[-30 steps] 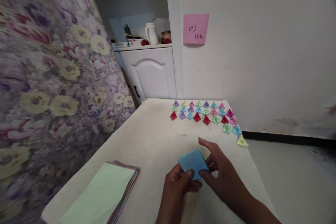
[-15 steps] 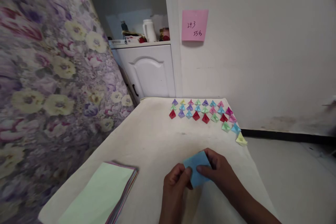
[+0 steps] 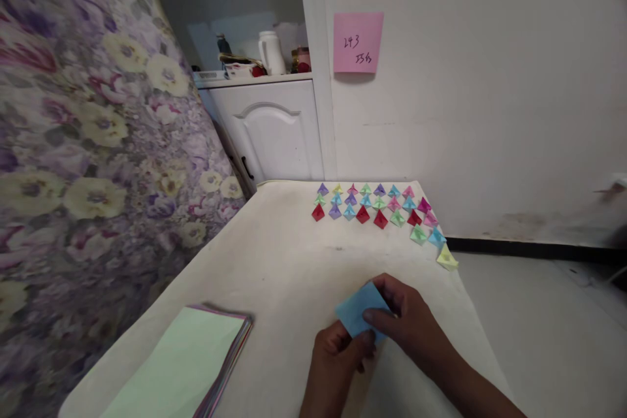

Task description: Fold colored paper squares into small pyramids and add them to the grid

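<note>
A folded blue paper square rests low over the white table, pinched between both of my hands. My left hand grips its near corner with thumb and fingers closed. My right hand curls over its right side, fingers pressed onto the paper. Several small folded paper shapes in red, purple, blue, green, pink and yellow lie in rows at the table's far right corner.
A stack of coloured paper sheets, pale green on top, lies at the near left of the table. A floral cloth hangs at the left. A pink note sticks to the wall; a white cabinet stands behind.
My hands and the blue paper have shifted slightly nearer and my right fingers have closed over the paper; a second ago the right forefinger was stretched out. The view drifted a little to the right.
</note>
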A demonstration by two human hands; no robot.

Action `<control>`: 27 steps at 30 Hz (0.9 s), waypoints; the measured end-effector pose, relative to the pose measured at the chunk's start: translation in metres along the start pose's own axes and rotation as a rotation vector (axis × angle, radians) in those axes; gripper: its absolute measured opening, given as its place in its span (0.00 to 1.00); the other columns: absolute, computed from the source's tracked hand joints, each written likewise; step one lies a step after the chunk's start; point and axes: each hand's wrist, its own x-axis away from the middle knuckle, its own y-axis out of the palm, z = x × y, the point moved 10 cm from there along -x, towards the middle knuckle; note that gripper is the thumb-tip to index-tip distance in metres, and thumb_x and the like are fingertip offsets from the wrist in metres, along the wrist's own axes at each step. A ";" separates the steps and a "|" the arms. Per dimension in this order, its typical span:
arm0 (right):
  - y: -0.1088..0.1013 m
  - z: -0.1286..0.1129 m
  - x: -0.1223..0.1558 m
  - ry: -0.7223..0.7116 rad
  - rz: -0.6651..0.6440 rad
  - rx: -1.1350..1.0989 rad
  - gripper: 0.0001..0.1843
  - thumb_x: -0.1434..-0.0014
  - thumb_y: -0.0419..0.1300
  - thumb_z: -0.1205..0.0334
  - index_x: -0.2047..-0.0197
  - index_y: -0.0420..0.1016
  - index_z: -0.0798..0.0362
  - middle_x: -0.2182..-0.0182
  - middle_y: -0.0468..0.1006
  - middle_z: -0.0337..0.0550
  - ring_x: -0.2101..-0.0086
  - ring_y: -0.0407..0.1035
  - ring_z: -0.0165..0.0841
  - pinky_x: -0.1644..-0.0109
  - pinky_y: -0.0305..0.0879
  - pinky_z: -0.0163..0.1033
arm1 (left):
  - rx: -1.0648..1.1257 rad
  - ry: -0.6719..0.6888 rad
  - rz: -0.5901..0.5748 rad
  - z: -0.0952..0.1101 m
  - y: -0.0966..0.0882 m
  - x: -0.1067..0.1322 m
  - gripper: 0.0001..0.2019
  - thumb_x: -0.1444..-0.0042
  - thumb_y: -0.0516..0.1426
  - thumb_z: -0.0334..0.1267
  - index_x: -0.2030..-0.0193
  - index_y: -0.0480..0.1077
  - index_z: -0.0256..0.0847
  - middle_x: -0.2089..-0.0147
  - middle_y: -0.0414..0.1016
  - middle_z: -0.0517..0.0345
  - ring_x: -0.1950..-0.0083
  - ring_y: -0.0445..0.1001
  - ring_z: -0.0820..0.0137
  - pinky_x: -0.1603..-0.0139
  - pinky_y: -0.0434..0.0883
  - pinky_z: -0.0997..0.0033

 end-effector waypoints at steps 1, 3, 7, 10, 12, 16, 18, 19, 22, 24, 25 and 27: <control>0.000 -0.002 0.001 -0.006 0.001 0.033 0.07 0.53 0.58 0.68 0.67 0.68 0.54 0.74 0.71 0.36 0.71 0.66 0.31 0.67 0.63 0.34 | 0.005 0.007 0.013 0.002 -0.002 -0.001 0.12 0.56 0.63 0.44 0.74 0.75 0.35 0.80 0.70 0.58 0.77 0.65 0.73 0.77 0.60 0.76; 0.001 -0.007 0.002 -0.023 -0.005 0.099 0.07 0.53 0.58 0.70 0.67 0.69 0.54 0.73 0.72 0.36 0.69 0.67 0.31 0.65 0.63 0.35 | 0.024 0.020 0.048 0.005 -0.008 -0.002 0.13 0.58 0.63 0.44 0.70 0.77 0.36 0.80 0.70 0.59 0.77 0.64 0.73 0.77 0.60 0.76; 0.000 -0.012 0.003 -0.057 0.008 0.178 0.11 0.54 0.57 0.71 0.63 0.70 0.53 0.71 0.74 0.36 0.68 0.67 0.32 0.62 0.64 0.36 | 0.044 0.019 0.077 0.004 -0.015 -0.005 0.14 0.60 0.64 0.44 0.69 0.78 0.35 0.81 0.68 0.61 0.77 0.61 0.74 0.78 0.59 0.77; -0.007 -0.012 0.003 -0.052 0.061 0.187 0.14 0.53 0.57 0.70 0.61 0.71 0.52 0.71 0.73 0.36 0.68 0.67 0.31 0.63 0.64 0.36 | 0.055 0.009 0.056 0.000 -0.013 -0.005 0.13 0.60 0.65 0.44 0.71 0.77 0.35 0.79 0.69 0.60 0.76 0.63 0.73 0.78 0.61 0.77; -0.007 -0.012 0.003 -0.046 0.067 0.182 0.14 0.53 0.57 0.70 0.61 0.71 0.52 0.72 0.73 0.36 0.69 0.67 0.31 0.64 0.64 0.36 | 0.100 -0.006 0.036 -0.002 -0.009 -0.004 0.13 0.60 0.64 0.44 0.70 0.77 0.35 0.78 0.70 0.59 0.75 0.63 0.73 0.78 0.61 0.77; 0.000 -0.013 0.005 -0.051 0.020 0.177 0.14 0.53 0.57 0.71 0.61 0.71 0.52 0.71 0.73 0.37 0.68 0.67 0.31 0.64 0.64 0.36 | 0.293 -0.086 -0.067 -0.006 0.007 0.001 0.15 0.58 0.64 0.44 0.67 0.76 0.34 0.75 0.70 0.57 0.75 0.64 0.74 0.80 0.62 0.79; 0.002 -0.013 0.005 -0.057 0.010 0.190 0.14 0.53 0.57 0.72 0.61 0.71 0.51 0.71 0.74 0.36 0.68 0.67 0.31 0.63 0.64 0.36 | 0.338 -0.124 -0.067 -0.008 0.010 0.002 0.16 0.61 0.66 0.43 0.67 0.75 0.34 0.74 0.71 0.56 0.74 0.66 0.73 0.80 0.64 0.78; 0.001 -0.014 0.006 -0.062 0.017 0.202 0.15 0.53 0.57 0.72 0.61 0.70 0.51 0.71 0.74 0.36 0.68 0.67 0.31 0.63 0.65 0.36 | 0.337 -0.135 -0.039 -0.009 0.008 0.003 0.17 0.62 0.66 0.43 0.67 0.75 0.34 0.74 0.72 0.56 0.73 0.67 0.72 0.80 0.65 0.77; -0.005 -0.020 0.006 -0.131 0.087 0.263 0.16 0.53 0.58 0.72 0.59 0.70 0.49 0.69 0.73 0.36 0.66 0.67 0.31 0.60 0.64 0.38 | 0.283 -0.133 0.083 -0.010 -0.006 0.003 0.16 0.64 0.67 0.42 0.68 0.76 0.34 0.74 0.73 0.57 0.71 0.69 0.70 0.75 0.70 0.74; -0.009 -0.029 0.008 -0.222 0.133 0.295 0.16 0.53 0.59 0.72 0.59 0.70 0.49 0.65 0.72 0.38 0.65 0.66 0.32 0.59 0.64 0.38 | 0.250 -0.102 0.139 -0.007 -0.013 0.003 0.14 0.63 0.67 0.42 0.70 0.75 0.35 0.75 0.72 0.59 0.71 0.69 0.70 0.71 0.72 0.72; -0.009 -0.034 0.010 -0.271 0.147 0.301 0.16 0.53 0.59 0.72 0.60 0.70 0.48 0.63 0.71 0.38 0.64 0.65 0.32 0.59 0.64 0.38 | 0.237 -0.082 0.157 -0.006 -0.016 0.002 0.13 0.63 0.67 0.41 0.72 0.75 0.35 0.76 0.71 0.60 0.71 0.69 0.71 0.69 0.72 0.70; -0.009 -0.041 0.013 -0.343 0.158 0.291 0.14 0.51 0.58 0.72 0.61 0.71 0.48 0.59 0.70 0.40 0.61 0.65 0.33 0.58 0.64 0.38 | 0.215 -0.040 0.184 -0.003 -0.021 0.002 0.12 0.62 0.66 0.41 0.74 0.74 0.35 0.77 0.70 0.61 0.72 0.69 0.71 0.66 0.73 0.67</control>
